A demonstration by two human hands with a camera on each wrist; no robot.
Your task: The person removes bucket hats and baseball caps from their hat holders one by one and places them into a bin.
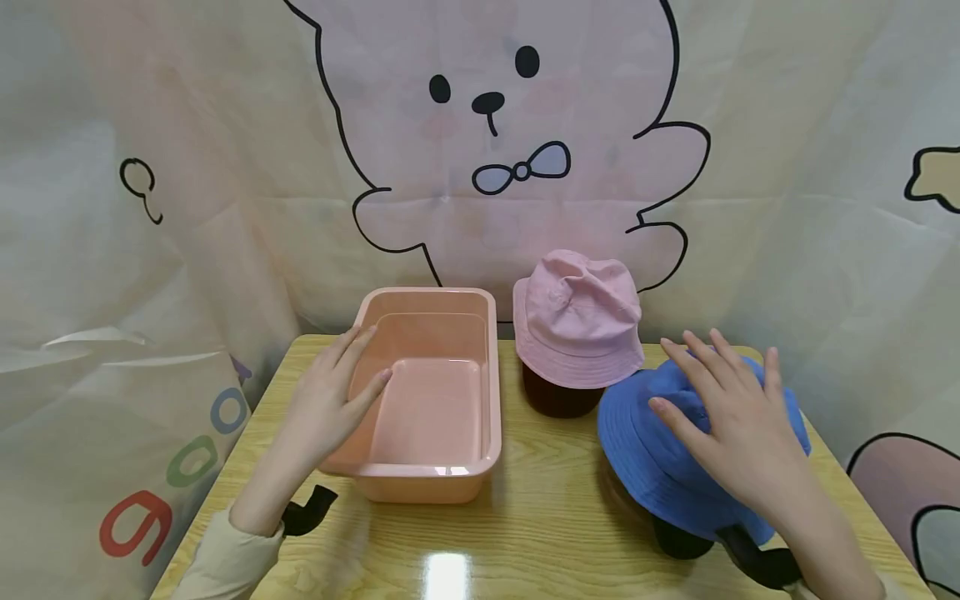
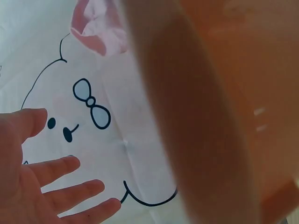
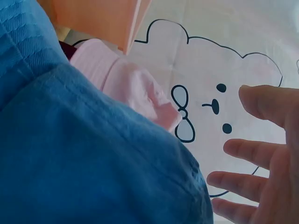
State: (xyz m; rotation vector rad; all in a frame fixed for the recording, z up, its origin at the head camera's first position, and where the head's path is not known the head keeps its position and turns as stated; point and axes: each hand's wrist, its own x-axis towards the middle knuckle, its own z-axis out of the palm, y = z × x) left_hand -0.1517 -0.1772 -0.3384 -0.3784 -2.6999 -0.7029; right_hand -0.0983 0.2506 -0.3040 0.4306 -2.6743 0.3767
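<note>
A blue bucket hat (image 1: 645, 450) sits tilted over a dark support at the right of the table. My right hand (image 1: 738, 425) is above its crown with the fingers spread, and the right wrist view shows a gap between the fingers and the blue cloth. On the left, my left hand (image 1: 330, 400) hovers over the left rim of a pink plastic tub (image 1: 491, 392), fingers straight and holding nothing. Nothing shows inside the tub. Behind the blue hat, a pink bucket hat (image 1: 577, 321) rests on a dark brown stand (image 1: 562, 398).
The wooden table (image 1: 540, 533) carries the tub and both hats. A curtain (image 1: 495, 225) with a cartoon bear hangs right behind the table and along its sides. Black straps (image 1: 309, 510) circle both wrists.
</note>
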